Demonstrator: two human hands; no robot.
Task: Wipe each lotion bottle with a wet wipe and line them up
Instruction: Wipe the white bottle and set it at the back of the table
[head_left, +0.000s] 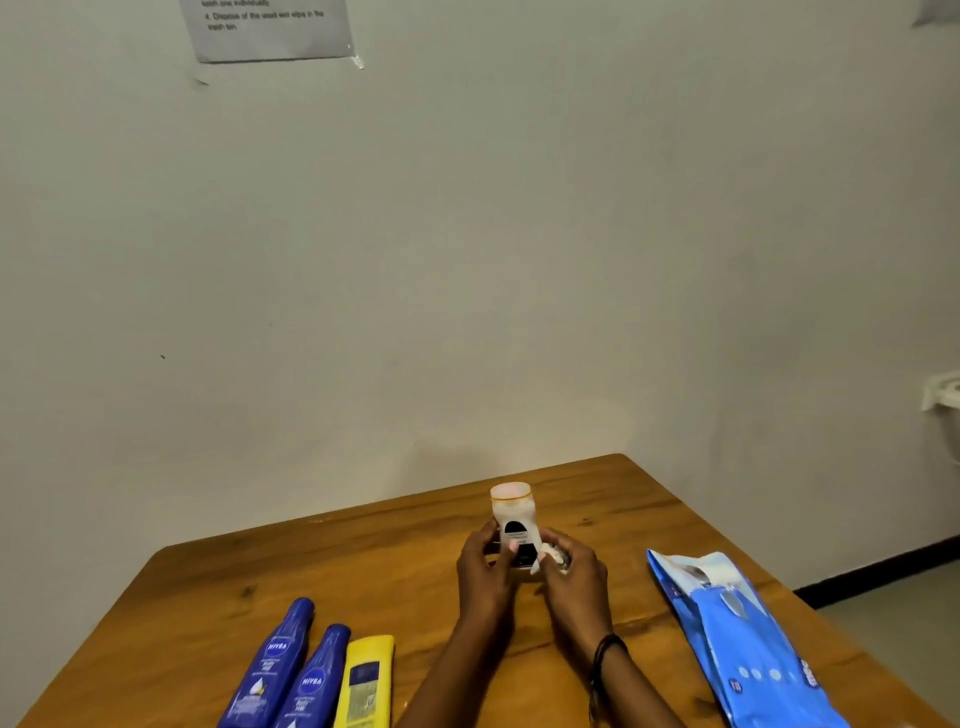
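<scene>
NIVEA reads clear on the left blue bottle, and again on the second blue bottle. Up on the wall sheet: "4. Dispose of the used wet wipe in the trash bin."

You face a plain pale wall, dimly lit. A printed sheet is taped high on it to your left. Below you stands a brown wooden table. At right, a dark skirting strip meets the grey floor. The white fitting at the edge may be a basin.
</scene>
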